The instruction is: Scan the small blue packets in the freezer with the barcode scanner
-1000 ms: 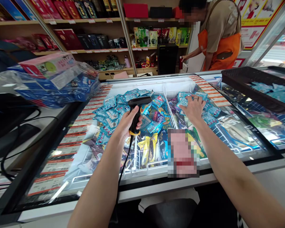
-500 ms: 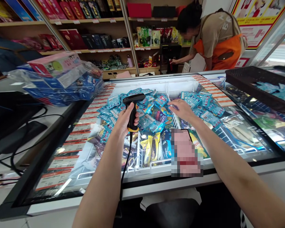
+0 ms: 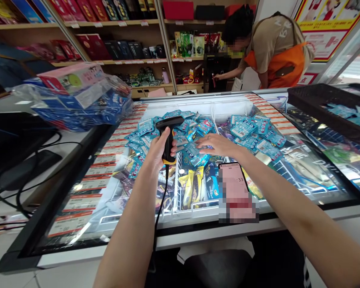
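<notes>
My left hand (image 3: 161, 149) is wrapped round the grip of a black and yellow barcode scanner (image 3: 169, 140), whose cable hangs down towards me. My right hand (image 3: 217, 145) is stretched out over a pile of blue packets (image 3: 145, 127), its fingers reaching left at a blue packet (image 3: 193, 152); I cannot tell whether they touch it. More blue packets (image 3: 246, 129) lie in a heap to the right. Below my right forearm, a phone (image 3: 231, 180) with a lit pink screen lies near the freezer's front edge. Yellow wrapped ice creams (image 3: 195, 185) show under the glass.
The glass-topped freezer (image 3: 87, 250) spans the view. Plastic-wrapped boxes (image 3: 78, 106) stand at left beside black cables (image 3: 21, 192). A dark basket (image 3: 313, 106) holds blue packets at right. Behind the freezer a person in an orange apron (image 3: 286, 72) bends by the shelves (image 3: 132, 24).
My right hand has moved left, from the wire divider to above the left pile's packets. My left hand keeps the barcode scanner in about the same place.
</notes>
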A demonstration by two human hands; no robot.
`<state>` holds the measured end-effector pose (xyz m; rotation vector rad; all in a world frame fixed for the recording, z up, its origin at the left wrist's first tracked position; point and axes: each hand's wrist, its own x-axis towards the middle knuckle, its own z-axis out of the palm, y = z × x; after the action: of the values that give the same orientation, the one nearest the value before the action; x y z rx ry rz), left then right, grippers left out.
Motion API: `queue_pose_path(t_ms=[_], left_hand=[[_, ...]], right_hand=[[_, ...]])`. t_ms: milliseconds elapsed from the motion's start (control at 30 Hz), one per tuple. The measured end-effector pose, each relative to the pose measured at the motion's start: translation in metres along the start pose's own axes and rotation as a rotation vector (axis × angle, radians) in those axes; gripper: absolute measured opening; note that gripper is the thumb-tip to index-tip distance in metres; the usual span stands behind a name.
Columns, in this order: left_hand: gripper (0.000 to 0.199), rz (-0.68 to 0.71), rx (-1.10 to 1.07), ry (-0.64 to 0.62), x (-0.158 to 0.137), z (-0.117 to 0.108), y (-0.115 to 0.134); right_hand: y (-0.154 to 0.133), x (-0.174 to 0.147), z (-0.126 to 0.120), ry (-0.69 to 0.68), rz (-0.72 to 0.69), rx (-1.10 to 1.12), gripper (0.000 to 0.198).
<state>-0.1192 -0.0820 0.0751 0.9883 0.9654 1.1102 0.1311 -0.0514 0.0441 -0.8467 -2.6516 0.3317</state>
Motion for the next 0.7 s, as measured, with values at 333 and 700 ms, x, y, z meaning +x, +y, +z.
queue_pose_path(t_ms=[333, 700], left_hand=[[0.049, -0.037, 0.028, -0.005, -0.001, 0.009, -0.006], [0.047, -0.045, 0.062, -0.045, -0.001, 0.012, -0.008]], right_hand=[[0.011, -0.016, -0.009, 0.077, 0.231, -0.215, 0.048], [0.024, -0.030, -0.029, 0.193, 0.499, -0.191, 0.051]])
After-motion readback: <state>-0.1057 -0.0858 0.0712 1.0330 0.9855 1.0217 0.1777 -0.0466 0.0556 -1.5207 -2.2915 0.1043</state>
